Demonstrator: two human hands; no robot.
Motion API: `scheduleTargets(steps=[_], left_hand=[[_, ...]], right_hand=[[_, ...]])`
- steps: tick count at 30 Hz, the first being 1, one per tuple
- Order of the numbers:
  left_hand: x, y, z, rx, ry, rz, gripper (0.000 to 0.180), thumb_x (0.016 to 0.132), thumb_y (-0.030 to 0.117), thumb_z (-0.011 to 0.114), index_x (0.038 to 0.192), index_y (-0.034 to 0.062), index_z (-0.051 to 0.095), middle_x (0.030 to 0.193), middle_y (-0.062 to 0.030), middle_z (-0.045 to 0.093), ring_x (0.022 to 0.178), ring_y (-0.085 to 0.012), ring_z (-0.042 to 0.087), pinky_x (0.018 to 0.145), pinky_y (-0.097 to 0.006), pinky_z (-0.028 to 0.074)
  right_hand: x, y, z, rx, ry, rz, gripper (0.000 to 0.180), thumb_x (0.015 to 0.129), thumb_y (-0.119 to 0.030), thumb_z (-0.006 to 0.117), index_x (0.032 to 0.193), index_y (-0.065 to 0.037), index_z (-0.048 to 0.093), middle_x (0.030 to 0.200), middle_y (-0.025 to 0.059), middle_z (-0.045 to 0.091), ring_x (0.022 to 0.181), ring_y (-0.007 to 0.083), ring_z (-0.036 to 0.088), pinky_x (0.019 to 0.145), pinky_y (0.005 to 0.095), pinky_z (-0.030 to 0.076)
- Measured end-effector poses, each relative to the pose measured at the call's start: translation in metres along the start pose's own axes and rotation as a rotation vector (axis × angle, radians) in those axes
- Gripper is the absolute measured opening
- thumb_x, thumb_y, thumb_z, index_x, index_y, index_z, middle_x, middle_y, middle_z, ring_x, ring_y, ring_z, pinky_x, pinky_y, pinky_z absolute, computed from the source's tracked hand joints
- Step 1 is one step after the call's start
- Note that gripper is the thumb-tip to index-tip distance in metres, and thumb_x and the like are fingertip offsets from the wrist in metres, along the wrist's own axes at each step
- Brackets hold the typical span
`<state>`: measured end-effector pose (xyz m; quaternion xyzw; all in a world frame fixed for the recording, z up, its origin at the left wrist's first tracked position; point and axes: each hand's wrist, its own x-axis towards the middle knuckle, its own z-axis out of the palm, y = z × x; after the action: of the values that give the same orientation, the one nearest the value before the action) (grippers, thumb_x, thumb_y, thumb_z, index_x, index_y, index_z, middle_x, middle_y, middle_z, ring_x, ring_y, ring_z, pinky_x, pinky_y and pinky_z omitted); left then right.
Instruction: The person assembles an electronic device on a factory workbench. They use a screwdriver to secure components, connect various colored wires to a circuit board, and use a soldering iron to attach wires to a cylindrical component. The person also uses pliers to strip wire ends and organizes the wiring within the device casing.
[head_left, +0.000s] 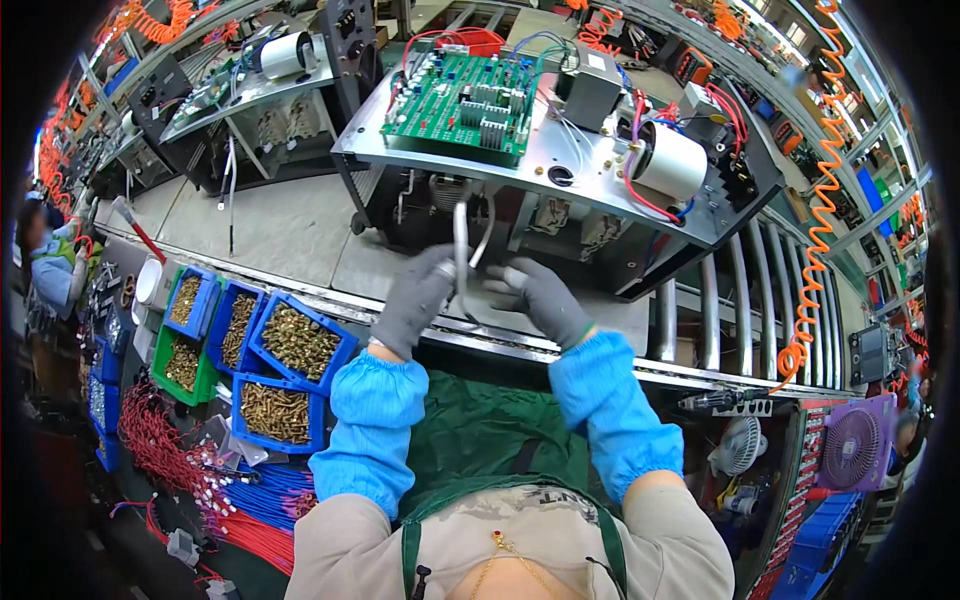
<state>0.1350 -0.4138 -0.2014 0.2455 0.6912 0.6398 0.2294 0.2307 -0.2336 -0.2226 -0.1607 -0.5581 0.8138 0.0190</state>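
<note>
In front of me stands an open machine chassis (400,152) with a metal top plate. A pale cable (461,235) hangs in a loop out of its lower opening. My left hand (415,300), in a grey glove, is closed on this cable near the loop's lower part. My right hand (545,300), gloved the same way, is just right of the loop, its fingers apart and bent toward the cable; I see nothing in it. On the plate are a green circuit board (460,105), a white cylinder (672,160) with red wires and a grey metal box (592,90).
To the left are blue bins (300,345) and a green bin (183,368) of brass-coloured fasteners, beside bundles of red wires (160,440) and blue wires (265,495). Roller conveyor (710,315) runs right. An orange coiled hose (825,200) hangs there. More chassis (265,110) stand at the far left.
</note>
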Motion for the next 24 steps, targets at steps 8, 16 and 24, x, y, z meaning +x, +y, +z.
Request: scheduleTargets(steps=[8,16,24], left_hand=[[0.007,0.002,-0.005,0.089,-0.159,0.278,0.033,0.083,0.001,0.046,0.112,-0.0003,0.062,0.108,-0.0082,0.061,0.1,-0.017,0.058,0.091,-0.03,0.045],[0.024,0.002,0.015,0.488,-0.168,0.572,0.033,0.08,0.005,0.057,0.111,0.009,0.065,0.108,-0.008,0.062,0.105,-0.0235,0.055,0.093,-0.034,0.045],[0.01,0.01,-0.002,1.089,-0.017,0.496,0.034,0.069,0.002,0.058,0.101,0.0123,0.064,0.097,-0.0061,0.062,0.088,-0.0283,0.055,0.078,-0.04,0.048]], right_hand=[[0.013,0.018,0.012,0.386,-0.117,-0.008,0.028,0.093,-0.025,0.053,0.105,0.001,0.056,0.089,0.0088,0.06,0.081,0.0174,0.059,0.074,0.0328,0.051],[-0.023,0.008,0.03,0.152,-0.071,0.228,0.041,0.094,-0.038,0.051,0.107,0.0,0.055,0.084,0.0098,0.06,0.071,0.019,0.059,0.068,0.0316,0.052],[-0.056,0.032,-0.011,-0.75,-0.046,0.013,0.035,0.095,-0.033,0.051,0.105,-0.001,0.061,0.073,0.0042,0.059,0.063,0.014,0.053,0.058,0.0285,0.044]])
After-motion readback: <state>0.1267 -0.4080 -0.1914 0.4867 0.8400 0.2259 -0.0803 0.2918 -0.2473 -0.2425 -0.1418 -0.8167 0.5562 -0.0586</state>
